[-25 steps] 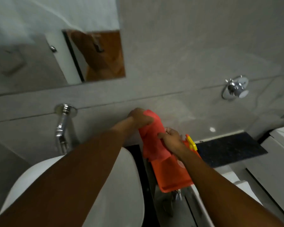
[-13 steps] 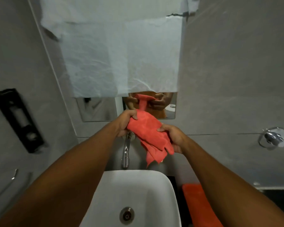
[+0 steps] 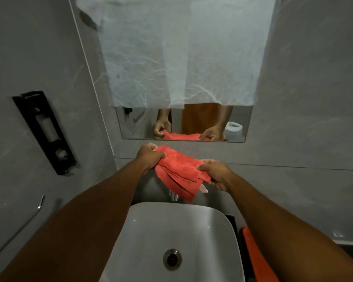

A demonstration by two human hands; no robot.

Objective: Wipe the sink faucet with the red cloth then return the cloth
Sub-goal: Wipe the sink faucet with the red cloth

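since half a second back my view has dipped toward the basin and my two hands have pulled apart, so the soft red microfibre cloth point(image 3: 178, 170) that was bunched between them is now stretched out wider. my left hand point(image 3: 149, 157) has its grip closed on the upper left corner, fingers pinched over the edge; my right hand point(image 3: 214, 174) has its grip closed on the right end, thumb on top.

the cloth hangs in the air above the rear edge of the white oval ceramic sink point(image 3: 143, 226), in front of the grey wall and below the strip of mirror point(image 3: 240, 123). behind its lower folds i can see only a sliver of the chrome faucet point(image 3: 174, 196); the cloth does not look to be touching it yet, though i can't be sure.

i judge the cloth light, limp and a little grippy, nothing fragile about it. it sags in layered folds, so holding both ends as now keeps it taut enough to drape over the spout; one hand alone would let it flop into a bundle.

its long axis runs from upper left to lower right between my hands, and the loose folded corner points down toward the basin. a flat orange thing point(image 3: 255, 259) lies just right of the sink.
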